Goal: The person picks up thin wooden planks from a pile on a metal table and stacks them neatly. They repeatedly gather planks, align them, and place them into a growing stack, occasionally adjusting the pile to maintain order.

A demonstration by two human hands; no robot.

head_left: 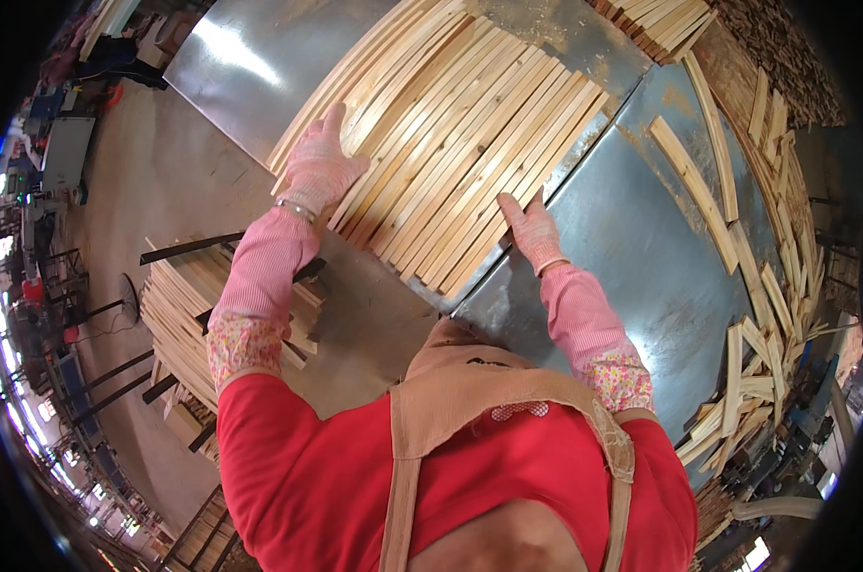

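A row of narrow wooden strips (469,143) lies side by side on the metal table (260,71), their near ends jutting past its front edge. My left hand (322,167), in a pale pink glove with bare fingertips, rests with fingers spread on the strips at the left of the row. Along the right side of the row, my right hand (531,229) touches the outermost strip, its thumb and fingers apart. Both forearms wear pink sleeve covers with flowered cuffs.
A second metal surface (622,238) adjoins on the right across a narrow gap. Loose strips (693,191) and a heap of offcuts (765,353) lie along its right side. More strips (179,315) sit on a dark rack at lower left. Another bundle (655,24) stands at far right.
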